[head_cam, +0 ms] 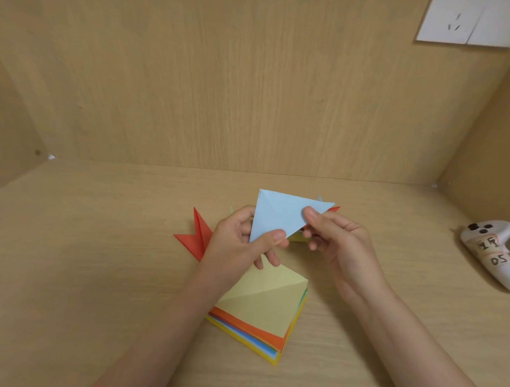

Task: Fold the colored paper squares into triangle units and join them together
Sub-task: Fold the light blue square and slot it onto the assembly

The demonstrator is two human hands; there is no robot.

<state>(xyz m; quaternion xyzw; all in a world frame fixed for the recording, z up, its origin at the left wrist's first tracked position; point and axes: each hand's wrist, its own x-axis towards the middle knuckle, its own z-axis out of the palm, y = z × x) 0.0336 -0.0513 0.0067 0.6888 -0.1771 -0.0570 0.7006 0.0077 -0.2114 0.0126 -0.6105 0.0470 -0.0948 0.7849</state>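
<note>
Nearest the person lies a stack of paper squares (pixel 262 318) on the wooden table (pixel 90 259), turned so that one corner points toward the viewer. Its top sheet is pale yellow with a diagonal crease across it. Below that sheet the edges show orange, blue, green and bright yellow layers.

Just beyond the stack, both hands hold a light blue paper triangle (pixel 278 215) above the table. It is a flat folded piece with a faint crease running down from its upper left corner. Its long edge slopes from that corner to the right tip. The left hand (pixel 238 241) pinches the lower point, the thumb lying on the front face and the fingers curled behind. The right hand (pixel 334 236) pinches the right tip between the thumb and the fingers behind it; its other fingers are curled below.

Behind the hands, a red folded piece (pixel 196 239) with sharp upright points rests on the table, partly hidden by the left hand. More small red, blue and green tips peek out past the triangle's edges; how they connect cannot be told.

Off to the right lies a white handheld controller (pixel 490 250) with taped labels. On the far wooden wall, upper right, sits a white wall socket (pixel 468 14).
</note>
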